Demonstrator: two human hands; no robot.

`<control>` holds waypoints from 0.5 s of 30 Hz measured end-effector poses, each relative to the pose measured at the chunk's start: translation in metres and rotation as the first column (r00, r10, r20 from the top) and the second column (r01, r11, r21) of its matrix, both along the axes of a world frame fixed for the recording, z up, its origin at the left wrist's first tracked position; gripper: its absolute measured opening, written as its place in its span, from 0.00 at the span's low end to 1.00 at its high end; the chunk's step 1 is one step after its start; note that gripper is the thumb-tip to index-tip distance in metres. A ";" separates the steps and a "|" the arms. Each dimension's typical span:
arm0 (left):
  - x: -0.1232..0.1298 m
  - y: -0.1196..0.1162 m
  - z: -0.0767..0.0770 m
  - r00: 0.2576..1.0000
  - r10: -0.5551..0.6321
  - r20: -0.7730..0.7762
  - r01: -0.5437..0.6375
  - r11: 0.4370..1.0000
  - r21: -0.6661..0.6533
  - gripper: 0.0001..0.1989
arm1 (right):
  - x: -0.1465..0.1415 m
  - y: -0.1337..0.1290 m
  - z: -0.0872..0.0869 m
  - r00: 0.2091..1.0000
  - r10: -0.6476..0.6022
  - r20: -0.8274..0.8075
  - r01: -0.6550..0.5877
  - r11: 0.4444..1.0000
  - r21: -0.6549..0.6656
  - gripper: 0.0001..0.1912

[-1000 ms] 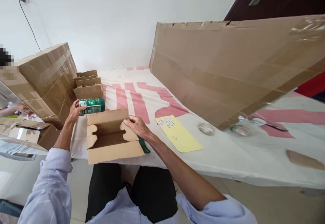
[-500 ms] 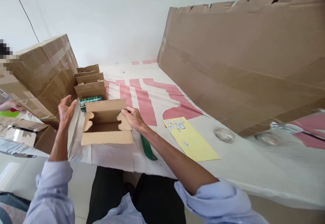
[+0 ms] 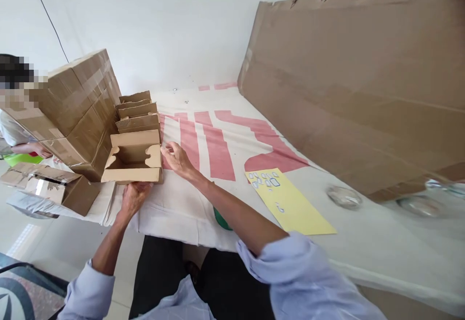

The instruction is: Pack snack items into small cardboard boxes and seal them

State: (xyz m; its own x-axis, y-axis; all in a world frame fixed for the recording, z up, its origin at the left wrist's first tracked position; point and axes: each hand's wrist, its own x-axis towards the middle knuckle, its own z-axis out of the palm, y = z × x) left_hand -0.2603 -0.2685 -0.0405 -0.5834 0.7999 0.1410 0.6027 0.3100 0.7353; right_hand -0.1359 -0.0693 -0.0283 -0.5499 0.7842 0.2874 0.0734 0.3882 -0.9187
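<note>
An open cardboard box (image 3: 132, 175) stands at the near end of a row of similar boxes, its flaps raised and its inside dark. My left hand (image 3: 136, 198) grips the box low on its front side, with the fingertips partly hidden under its edge. Beside the right end flap is my right hand (image 3: 178, 160), its fingers loosely bent and apart; it holds nothing, and I cannot tell whether it touches the cardboard. Behind stand several upright cardboard boxes (image 3: 138, 124) in a row. A green object (image 3: 221, 219) lies partly hidden beneath my right forearm.
Stacked taped cartons (image 3: 82, 112) rise on the left, with another carton (image 3: 80, 194) at the table edge. A yellow sheet (image 3: 298, 208) with small outlined pieces lies right of my arm. A large cardboard panel (image 3: 345, 87) leans at the right. A person sits behind the cartons.
The box has moved left and away from me, up to the row. My left hand came down to its front; my right hand let go of the flap. The green can is now hidden.
</note>
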 end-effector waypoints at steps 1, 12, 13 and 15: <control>-0.011 0.006 -0.003 1.000 0.021 0.000 -0.021 1.000 0.007 0.12 | 0.019 -0.007 -0.003 1.000 -0.007 0.017 0.006 0.999 0.041 0.24; -0.082 0.067 -0.014 0.999 0.033 0.015 -0.034 0.999 0.005 0.23 | 0.198 -0.070 -0.113 0.917 -0.302 0.259 0.130 0.843 0.522 0.20; -0.089 0.076 -0.014 0.999 0.031 0.019 -0.031 1.000 0.002 0.23 | 0.199 -0.073 -0.121 0.915 -0.320 0.245 0.141 0.824 0.549 0.21; -0.104 0.096 -0.012 0.999 0.022 0.034 -0.022 1.000 0.003 0.21 | 0.199 -0.077 -0.131 0.907 -0.359 0.218 0.172 0.790 0.588 0.21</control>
State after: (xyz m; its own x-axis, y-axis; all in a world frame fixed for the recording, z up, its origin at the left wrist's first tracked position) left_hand -0.3644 -0.1724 -0.0529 -0.6056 0.7861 0.1237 0.5703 0.3203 0.7564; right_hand 0.0633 -0.1463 -0.1597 -0.4745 0.6749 0.5651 0.4857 0.7362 -0.4713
